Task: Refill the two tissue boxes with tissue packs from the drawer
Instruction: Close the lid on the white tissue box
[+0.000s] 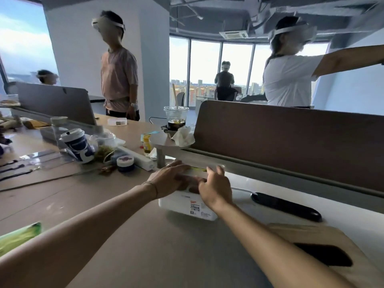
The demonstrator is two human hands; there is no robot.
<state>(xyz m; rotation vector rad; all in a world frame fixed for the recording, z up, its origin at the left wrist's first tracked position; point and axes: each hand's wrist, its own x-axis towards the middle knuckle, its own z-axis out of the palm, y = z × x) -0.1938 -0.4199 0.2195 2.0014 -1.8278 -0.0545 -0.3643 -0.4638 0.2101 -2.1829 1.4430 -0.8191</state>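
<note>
A white tissue box [182, 205] with a printed label on its front stands on the desk in the middle of the view. My left hand [168, 178] lies flat over its top from the left, fingers stretched across. My right hand [216, 187] grips the top from the right, fingers curled over the far edge. A strip of yellow-green packaging [197, 169] shows between the hands at the box's far rim. A wooden lid with a dark oval slot [324, 254] lies at the lower right. A green tissue pack [19, 235] lies at the lower left edge.
A brown desk divider [291, 142] runs behind the box. Left of it stand cups [78, 145], a small jar [125, 163], a power strip and clutter. A dark oval lid [286, 205] lies on white at right. Several people in headsets stand beyond the desk.
</note>
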